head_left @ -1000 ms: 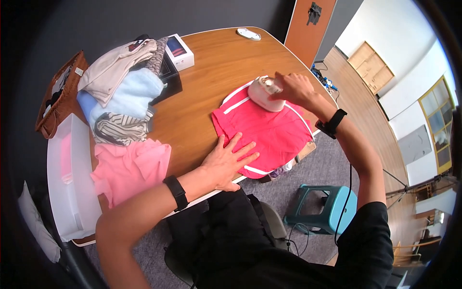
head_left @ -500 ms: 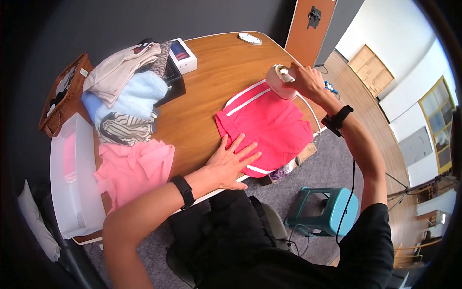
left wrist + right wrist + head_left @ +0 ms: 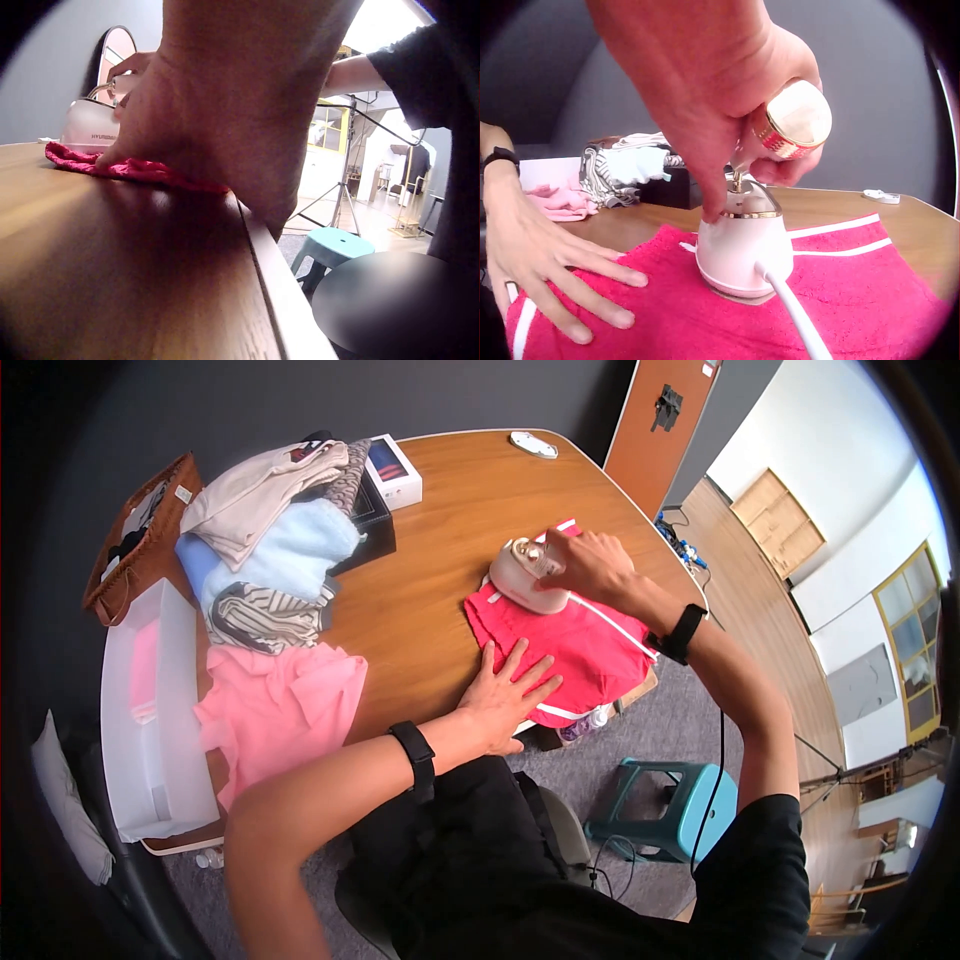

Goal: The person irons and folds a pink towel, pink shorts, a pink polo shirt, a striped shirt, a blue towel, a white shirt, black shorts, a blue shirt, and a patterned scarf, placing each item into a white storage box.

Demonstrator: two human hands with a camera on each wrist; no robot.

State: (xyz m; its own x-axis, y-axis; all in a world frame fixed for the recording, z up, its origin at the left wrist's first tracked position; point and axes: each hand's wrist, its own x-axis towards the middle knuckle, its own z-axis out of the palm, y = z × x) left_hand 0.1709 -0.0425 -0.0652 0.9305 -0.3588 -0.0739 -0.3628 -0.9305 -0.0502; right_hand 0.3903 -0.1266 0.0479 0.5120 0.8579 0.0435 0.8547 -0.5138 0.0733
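A bright pink garment with white stripes lies spread at the table's front edge. My left hand rests on its near left part with fingers straight and spread, also visible in the right wrist view. My right hand grips the handle of a small white iron, its fingers curled round it. The iron's base is down on the garment, beyond my left hand, and a white cord leaves its side. In the left wrist view the iron stands on the pink cloth past my left wrist.
At the left are a light pink cloth, a white bin, a brown basket and folded clothes beside boxes. A white oval object lies at the back. A teal stool stands on the floor.
My right hand lifted the iron slightly up and right, then brought it back left and nearer over the garment. My left hand stays on the cloth; the whole view has shifted a little.
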